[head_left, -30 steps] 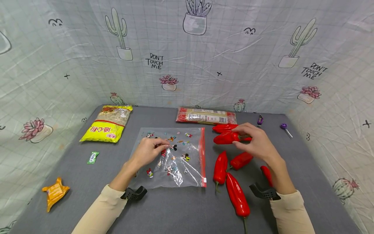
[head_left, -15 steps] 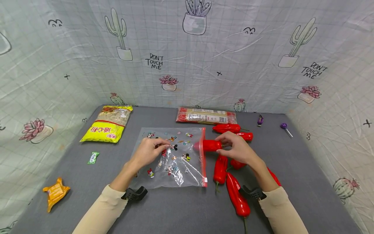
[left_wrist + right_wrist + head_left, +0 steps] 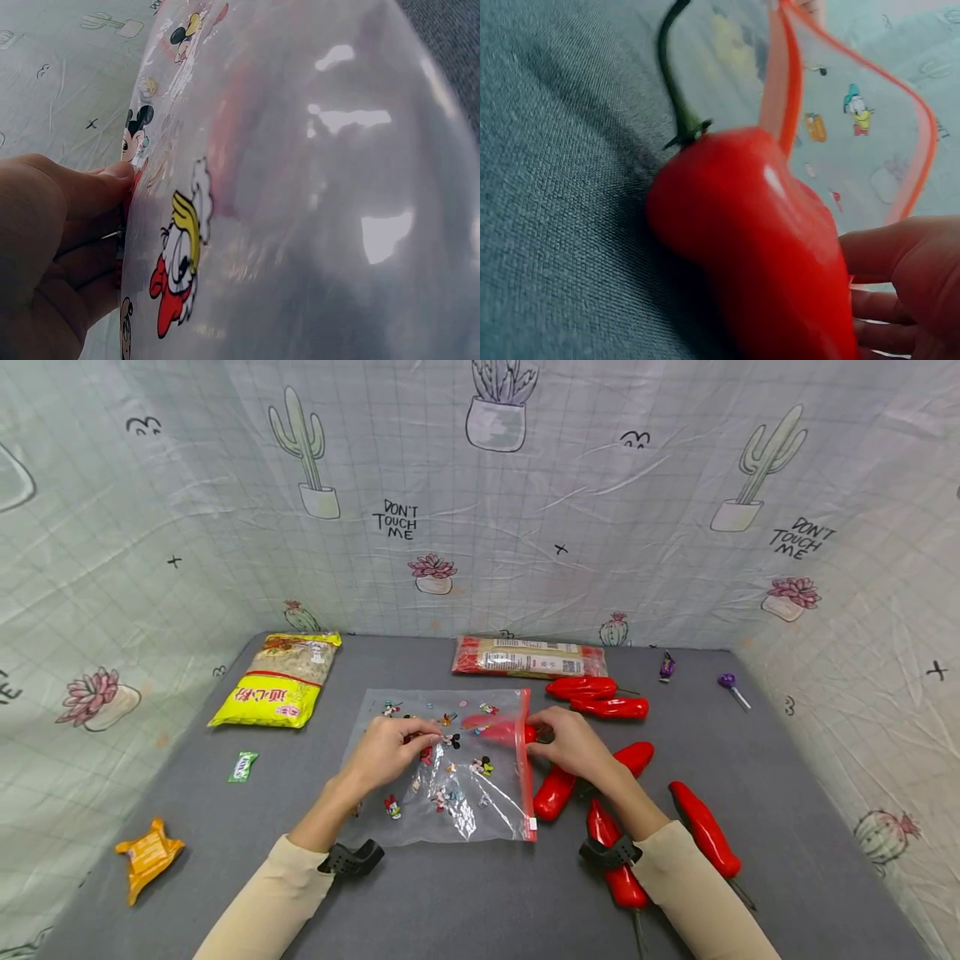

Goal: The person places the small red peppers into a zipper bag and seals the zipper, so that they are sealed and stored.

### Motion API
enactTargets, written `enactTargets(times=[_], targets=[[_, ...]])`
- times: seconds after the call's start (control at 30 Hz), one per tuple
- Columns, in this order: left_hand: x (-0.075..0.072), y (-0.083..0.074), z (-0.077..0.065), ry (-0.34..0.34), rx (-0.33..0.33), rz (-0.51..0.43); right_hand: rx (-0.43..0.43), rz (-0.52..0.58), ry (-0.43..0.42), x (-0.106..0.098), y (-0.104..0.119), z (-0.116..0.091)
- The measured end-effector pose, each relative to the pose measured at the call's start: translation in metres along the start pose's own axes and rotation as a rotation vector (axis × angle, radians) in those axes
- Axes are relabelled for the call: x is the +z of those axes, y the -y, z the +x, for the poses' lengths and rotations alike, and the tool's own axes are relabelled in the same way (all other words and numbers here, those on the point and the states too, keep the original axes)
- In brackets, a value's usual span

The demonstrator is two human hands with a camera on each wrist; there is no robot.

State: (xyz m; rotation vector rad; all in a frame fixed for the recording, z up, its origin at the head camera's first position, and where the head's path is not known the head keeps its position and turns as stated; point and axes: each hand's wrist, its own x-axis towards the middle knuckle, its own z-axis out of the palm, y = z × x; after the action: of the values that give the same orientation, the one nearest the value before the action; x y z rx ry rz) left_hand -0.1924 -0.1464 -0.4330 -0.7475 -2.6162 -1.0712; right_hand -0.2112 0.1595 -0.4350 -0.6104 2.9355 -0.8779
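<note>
A clear zip bag [image 3: 450, 777] with cartoon prints and a red zip edge lies on the grey table, its mouth facing right. My left hand [image 3: 386, 750] pinches the bag's upper layer near the middle; the left wrist view shows thumb and fingers [image 3: 97, 187] on the plastic. At the mouth, my right hand [image 3: 573, 745] holds a red pepper [image 3: 495, 729] by its stem end. Most of that pepper shows through the plastic, inside the bag. Another red pepper [image 3: 750, 225] lies large in the right wrist view, in front of my right hand [image 3: 900, 277].
More red peppers lie to the right, including one pepper [image 3: 703, 828] beyond my right forearm. Behind are a red-ended noodle pack [image 3: 528, 657], a purple candy [image 3: 667, 667] and a lollipop [image 3: 731, 687]. Leftward sit a yellow pasta bag [image 3: 277, 681], a green candy [image 3: 242, 767] and an orange packet [image 3: 150, 860].
My right hand has moved left from the group of peppers to the bag's mouth, and the pepper in it has slid inside. My left hand keeps its pinch in place.
</note>
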Motion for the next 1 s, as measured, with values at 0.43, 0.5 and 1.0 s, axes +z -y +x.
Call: enactTargets(times=[0.43, 0.5, 1.0], targets=[[0.002, -0.001, -0.001, 0.033, -0.036, -0.008, 0.061, 0.017, -0.071, 0.006, 0.002, 0.008], [0.002, -0.001, -0.001, 0.036, -0.042, -0.012, 0.052, 0.041, -0.079, 0.006, 0.002, 0.007], [0.001, 0.000, -0.001, 0.020, -0.033, 0.001, 0.089, 0.093, -0.098, -0.031, -0.018, 0.001]])
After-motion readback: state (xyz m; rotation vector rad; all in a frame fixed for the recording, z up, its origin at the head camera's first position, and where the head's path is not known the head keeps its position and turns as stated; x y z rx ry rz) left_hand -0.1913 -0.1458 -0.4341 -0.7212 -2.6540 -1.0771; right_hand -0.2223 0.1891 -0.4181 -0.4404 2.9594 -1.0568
